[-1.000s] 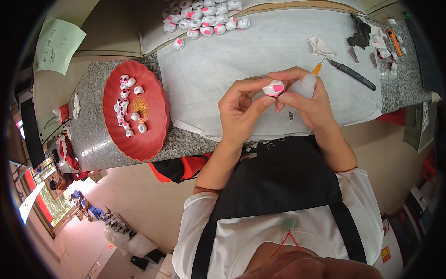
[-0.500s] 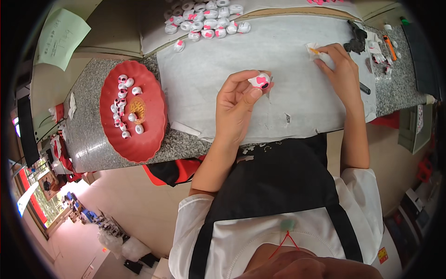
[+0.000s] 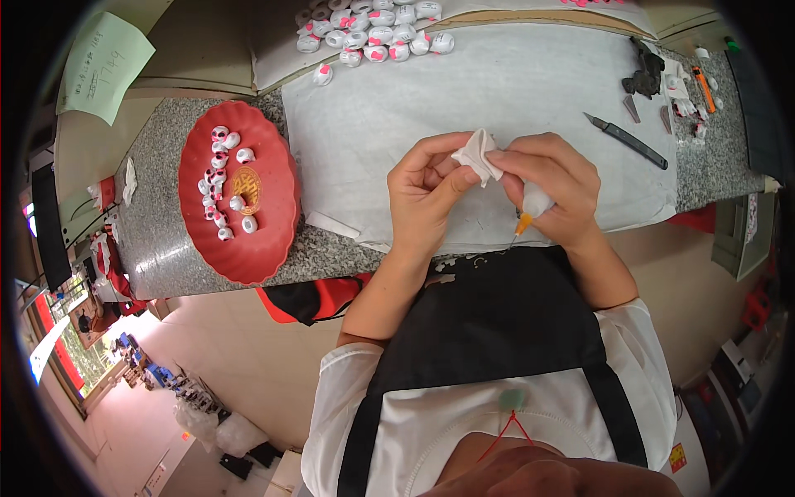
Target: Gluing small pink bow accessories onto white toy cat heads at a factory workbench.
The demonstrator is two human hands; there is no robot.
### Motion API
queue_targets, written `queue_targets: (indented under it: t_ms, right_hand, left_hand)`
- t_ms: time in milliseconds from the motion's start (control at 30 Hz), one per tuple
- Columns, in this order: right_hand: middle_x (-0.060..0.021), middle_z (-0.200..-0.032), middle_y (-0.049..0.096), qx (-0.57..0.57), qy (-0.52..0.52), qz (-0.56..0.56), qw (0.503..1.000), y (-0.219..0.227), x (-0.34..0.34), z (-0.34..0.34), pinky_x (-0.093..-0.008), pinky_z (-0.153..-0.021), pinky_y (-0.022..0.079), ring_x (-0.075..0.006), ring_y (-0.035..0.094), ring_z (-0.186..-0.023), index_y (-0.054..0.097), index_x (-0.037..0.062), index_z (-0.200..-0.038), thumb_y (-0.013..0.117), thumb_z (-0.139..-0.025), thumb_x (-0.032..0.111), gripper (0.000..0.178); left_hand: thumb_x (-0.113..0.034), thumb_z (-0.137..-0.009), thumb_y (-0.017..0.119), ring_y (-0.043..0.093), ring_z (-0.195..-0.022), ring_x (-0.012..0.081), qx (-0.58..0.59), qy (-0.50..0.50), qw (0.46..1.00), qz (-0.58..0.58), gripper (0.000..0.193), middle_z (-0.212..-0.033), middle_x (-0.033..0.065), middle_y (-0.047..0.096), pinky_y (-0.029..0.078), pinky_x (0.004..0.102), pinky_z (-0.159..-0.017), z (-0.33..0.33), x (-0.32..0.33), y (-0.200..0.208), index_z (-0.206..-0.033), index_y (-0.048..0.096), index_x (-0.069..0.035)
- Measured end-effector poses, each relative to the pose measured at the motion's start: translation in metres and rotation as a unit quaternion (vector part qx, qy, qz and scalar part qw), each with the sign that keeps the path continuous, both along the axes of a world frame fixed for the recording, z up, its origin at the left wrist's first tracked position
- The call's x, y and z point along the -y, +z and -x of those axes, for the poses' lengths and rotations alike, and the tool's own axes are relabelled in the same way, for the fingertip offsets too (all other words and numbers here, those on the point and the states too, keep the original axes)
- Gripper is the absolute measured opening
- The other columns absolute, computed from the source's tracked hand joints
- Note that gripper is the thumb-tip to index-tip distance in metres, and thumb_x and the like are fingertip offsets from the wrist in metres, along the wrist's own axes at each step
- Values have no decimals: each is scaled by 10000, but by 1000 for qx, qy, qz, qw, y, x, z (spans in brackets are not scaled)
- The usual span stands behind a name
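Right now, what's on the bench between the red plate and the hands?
Head view: only bare pale sheet and a strip of speckled counter between the red plate and the left hand. No figurines there.

**Clothing of the person, seen from above**

A white short-sleeved shirt [image 3: 348,398] is worn beneath a black apron [image 3: 489,331] with broad black shoulder straps. A small pale green patch [image 3: 511,400] is seen on the chest. Both forearms are left uncovered.
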State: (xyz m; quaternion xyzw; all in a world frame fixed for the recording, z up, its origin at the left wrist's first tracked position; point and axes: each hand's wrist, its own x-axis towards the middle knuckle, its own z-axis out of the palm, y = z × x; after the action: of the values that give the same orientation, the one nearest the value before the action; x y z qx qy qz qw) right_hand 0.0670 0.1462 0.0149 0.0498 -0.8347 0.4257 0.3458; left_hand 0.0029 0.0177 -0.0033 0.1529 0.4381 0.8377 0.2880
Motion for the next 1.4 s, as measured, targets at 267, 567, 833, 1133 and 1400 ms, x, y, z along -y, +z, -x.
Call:
queue_targets:
  t_ms: [267, 567, 833, 1133, 1400]
  right_hand:
    - [-82, -674, 524, -58, -6, -163, 985, 0, -8, 3, -241, -439, 402, -181, 516, -549, 584, 6, -748, 601, -539, -23, 211]
    - [-85, -741, 497, 103, -17, 256, 961, 2, -27, -20, -213, -545, 374, -130, 469, -641, 515, -35, -775, 502, -615, -84, 167]
    - [-77, -739, 486, 135, -28, 332, 933, -6, -24, -24, -214, -540, 375, -115, 460, -629, 507, -31, -783, 506, -654, -47, 130]
    - [-77, -737, 486, 144, 8, 307, 941, -7, -16, -24, -222, -547, 377, -125, 461, -637, 511, -33, -786, 505, -656, -44, 131]
    - [-113, -737, 522, 58, 26, 106, 992, 1, 5, -12, -240, -551, 399, -169, 504, -644, 562, -24, -783, 547, -564, -84, 228]
  left_hand:
    - [33, -716, 542, 542, -835, 156, -7, -8, 999, 34, 258, -915, 126, 548, 442, 240, -728, -1, 1, -1, -967, 487, 50]
    - [47, -711, 533, 518, -832, 127, 64, -66, 995, 28, 280, -959, 135, 522, 440, 279, -769, 3, -3, 5, -985, 474, 41]
    - [29, -711, 514, 530, -798, 152, -19, -17, 999, 48, 243, -933, 148, 526, 436, 283, -731, -1, -4, 5, -953, 493, 23]
    - [37, -690, 526, 536, -743, 152, -94, -4, 994, 61, 217, -889, 131, 531, 435, 253, -683, -3, -2, 3, -904, 501, 22]
    - [103, -652, 511, 491, -885, 145, -64, -14, 996, 66, 277, -928, 98, 520, 391, 255, -775, -3, 1, 3, -919, 507, 33]
